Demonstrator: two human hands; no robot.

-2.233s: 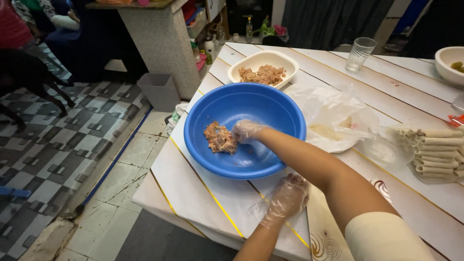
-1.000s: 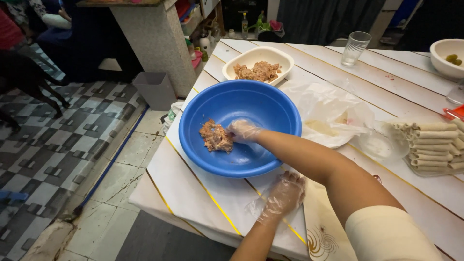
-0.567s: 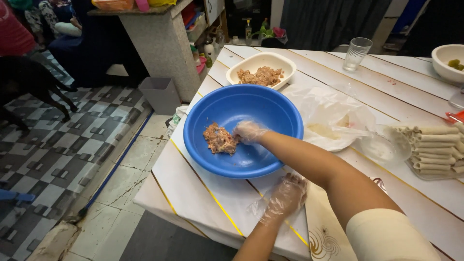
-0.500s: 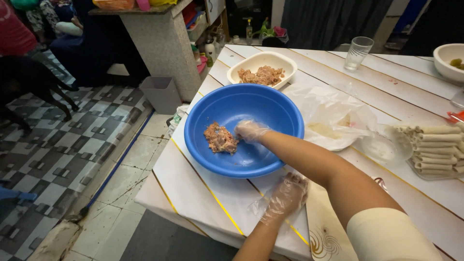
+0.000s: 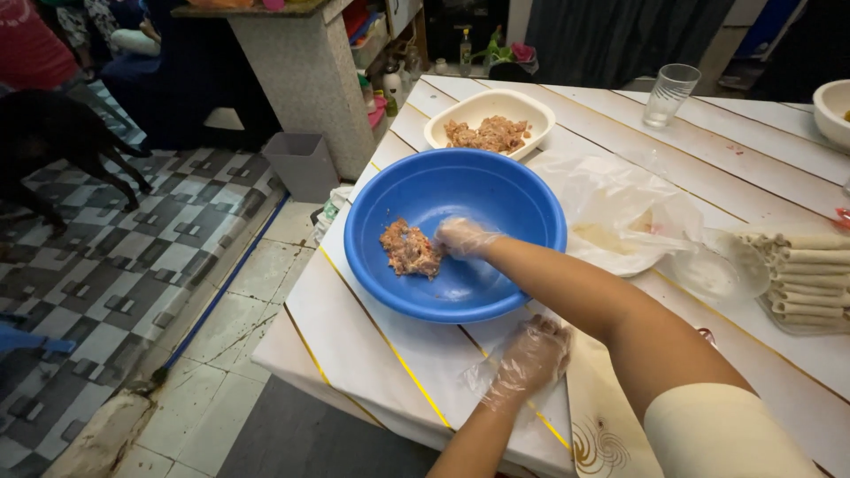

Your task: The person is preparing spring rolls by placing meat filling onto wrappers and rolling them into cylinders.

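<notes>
White planks with thin yellow seams make up the desk (image 5: 390, 354), which stands beside a grey-and-white tiled floor (image 5: 106, 265). On it sits a blue bowl (image 5: 522, 199) with a lump of minced meat (image 5: 409, 250) lying left of the bowl's middle. The right hand (image 5: 460, 237), in a thin clear glove, reaches into the bowl, and its curled fingertips touch the right edge of the lump; the grip looks loosely closed, but I cannot tell whether it pinches any meat. Over the last couple of seconds this hand has hardly moved: it has stayed against the lump, and the meat lies in about the same spot, so the work in the bowl looks to be going on with small motions only. The left hand (image 5: 529, 358), also gloved, has kept to its place on the desk just below the bowl, fingers spread and holding nothing. Beyond the bowl stand a white dish of more mince (image 5: 489, 133), a plastic bag (image 5: 620, 204), a drinking glass (image 5: 668, 93) and a stack of rolled wrappers (image 5: 801, 279).
</notes>
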